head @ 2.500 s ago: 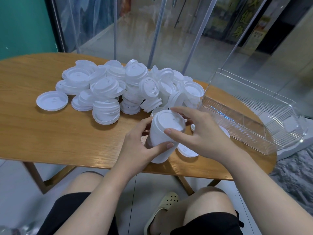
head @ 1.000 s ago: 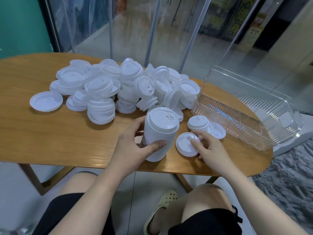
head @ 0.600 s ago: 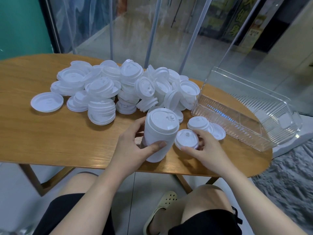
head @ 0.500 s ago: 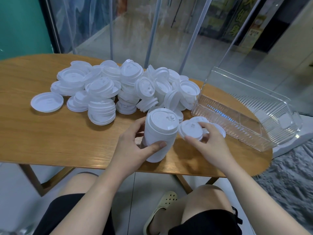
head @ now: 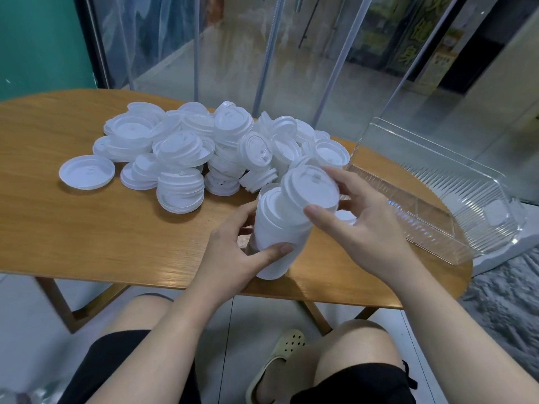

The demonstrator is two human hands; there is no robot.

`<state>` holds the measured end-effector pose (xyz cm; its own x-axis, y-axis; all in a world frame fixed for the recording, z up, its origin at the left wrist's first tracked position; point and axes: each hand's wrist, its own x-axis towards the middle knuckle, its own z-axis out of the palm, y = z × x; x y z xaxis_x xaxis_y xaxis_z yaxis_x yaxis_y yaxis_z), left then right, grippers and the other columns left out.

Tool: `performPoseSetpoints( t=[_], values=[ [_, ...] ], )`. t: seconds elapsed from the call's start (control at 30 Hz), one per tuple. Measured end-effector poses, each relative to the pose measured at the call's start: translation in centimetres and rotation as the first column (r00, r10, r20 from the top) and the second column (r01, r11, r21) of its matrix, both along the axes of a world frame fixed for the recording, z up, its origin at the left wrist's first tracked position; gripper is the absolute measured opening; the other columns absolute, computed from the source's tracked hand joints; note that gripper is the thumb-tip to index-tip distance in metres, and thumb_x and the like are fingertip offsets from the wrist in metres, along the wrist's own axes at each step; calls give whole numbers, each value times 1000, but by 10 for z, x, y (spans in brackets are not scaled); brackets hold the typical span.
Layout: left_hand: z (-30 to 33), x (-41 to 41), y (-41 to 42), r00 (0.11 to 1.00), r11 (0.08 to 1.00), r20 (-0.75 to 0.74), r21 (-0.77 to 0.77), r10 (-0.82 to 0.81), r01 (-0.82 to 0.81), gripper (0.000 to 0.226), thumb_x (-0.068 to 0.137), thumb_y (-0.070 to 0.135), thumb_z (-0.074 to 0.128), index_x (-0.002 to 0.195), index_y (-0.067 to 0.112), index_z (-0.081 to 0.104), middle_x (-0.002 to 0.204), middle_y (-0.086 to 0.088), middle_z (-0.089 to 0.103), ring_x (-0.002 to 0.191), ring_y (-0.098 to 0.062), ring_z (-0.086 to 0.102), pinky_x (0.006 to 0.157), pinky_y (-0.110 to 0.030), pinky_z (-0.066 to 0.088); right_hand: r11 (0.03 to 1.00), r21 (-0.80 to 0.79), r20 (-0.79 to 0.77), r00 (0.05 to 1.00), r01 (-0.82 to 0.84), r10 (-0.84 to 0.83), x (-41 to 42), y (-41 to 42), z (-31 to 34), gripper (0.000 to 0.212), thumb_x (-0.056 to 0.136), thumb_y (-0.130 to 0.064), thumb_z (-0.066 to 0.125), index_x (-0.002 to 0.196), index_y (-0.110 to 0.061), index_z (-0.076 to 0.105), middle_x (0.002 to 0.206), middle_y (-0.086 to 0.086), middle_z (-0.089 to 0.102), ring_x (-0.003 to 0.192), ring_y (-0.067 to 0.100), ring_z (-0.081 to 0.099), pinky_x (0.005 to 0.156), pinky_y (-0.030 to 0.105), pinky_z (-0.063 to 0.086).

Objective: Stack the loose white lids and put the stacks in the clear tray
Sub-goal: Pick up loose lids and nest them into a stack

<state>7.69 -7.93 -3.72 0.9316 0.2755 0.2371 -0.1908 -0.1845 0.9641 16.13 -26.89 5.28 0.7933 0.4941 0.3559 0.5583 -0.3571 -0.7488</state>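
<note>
Two hands (head: 297, 240) — smooth round lids (head: 309, 191)

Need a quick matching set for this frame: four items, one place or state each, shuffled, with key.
Items:
1. tall lid stack
2. single lid
3. clear tray
4. lone flat lid

States:
A. no lids seen inside, table's right end
B. held tilted by the right hand over the stack top
C. lying apart, left of the pile
D. gripped by the left hand

Pairs: 1-D, 2-B, 3-A, 4-C
</note>
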Motion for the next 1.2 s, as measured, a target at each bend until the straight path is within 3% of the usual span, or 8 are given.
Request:
performPoseSetpoints(
  t=[0.2, 0.43, 0.7, 0.87, 1.03, 1.1, 1.2],
  values=[
    [1, -1, 1, 1000, 1000, -4, 9, 3, -3, 74, 68, 48, 93, 133, 50, 58, 120, 25, 66, 113, -1, 62, 88, -34, 59, 984, -177, 91, 996, 24, -7, 0, 9, -4, 79, 76, -69, 69, 140, -23, 60, 129, -15, 65, 121, 3, 59, 102, 25, 48],
    [2, 1, 1, 1000, 1000, 7, 19, -3, 3, 71, 63, 61, 83, 129, 57, 56, 120, 25, 67, 113, -1, 62, 88, -32, 58, 969, -247, 101, 995, 5, 21, -2, 10, -3, 79, 76, -70, 67, 140, -24, 61, 127, -17, 65, 120, -2, 57, 98, 15, 45],
    [3, 0, 0, 1000, 1000, 20, 18, -3, 2, 70, 68, 51, 87, 132, 48, 59, 120, 22, 68, 114, -3, 63, 93, -39, 58, 962, -272, 99, 993, -33, 62, -2, 11, -7, 77, 77, -70, 66, 139, -25, 61, 125, -22, 64, 119, -2, 57, 95, 13, 44],
    [3, 1, 0, 1000, 1000, 5, 26, -8, 7, 72, 68, 52, 86, 133, 50, 57, 122, 23, 67, 115, -3, 62, 92, -36, 58, 960, -276, 80, 995, -41, 65, 4, 3, -4, 87, 73, -73, 67, 146, -27, 53, 136, -19, 57, 129, -2, 51, 103, 13, 40],
    [2, 0, 1, 1000, 1000, -7, 20, -2, 2, 72, 64, 59, 84, 130, 57, 55, 123, 27, 65, 115, 2, 59, 91, -32, 55, 972, -229, 131, 991, 58, -28, 31, -27, -7, 55, 88, -59, 61, 132, -26, 62, 133, -14, 58, 128, 1, 52, 103, 17, 40],
    [2, 0, 1, 1000, 1000, -17, 19, -6, 6, 72, 65, 57, 89, 129, 59, 55, 124, 27, 65, 115, 2, 59, 91, -32, 55, 940, -311, 124, 987, 137, -102, 49, -42, -22, 40, 92, -46, 66, 125, -23, 68, 130, -12, 59, 124, 1, 53, 103, 22, 41],
    [5, 0, 1, 1000, 1000, -20, 2, -1, 1, 70, 64, 55, 88, 127, 58, 57, 122, 28, 65, 114, 3, 59, 91, -29, 54, 823, -524, 155, 975, 220, -162, 74, -59, -52, 36, 95, -30, 71, 127, -13, 68, 129, -3, 62, 128, 20, 55, 107, 31, 38]
  ],
)
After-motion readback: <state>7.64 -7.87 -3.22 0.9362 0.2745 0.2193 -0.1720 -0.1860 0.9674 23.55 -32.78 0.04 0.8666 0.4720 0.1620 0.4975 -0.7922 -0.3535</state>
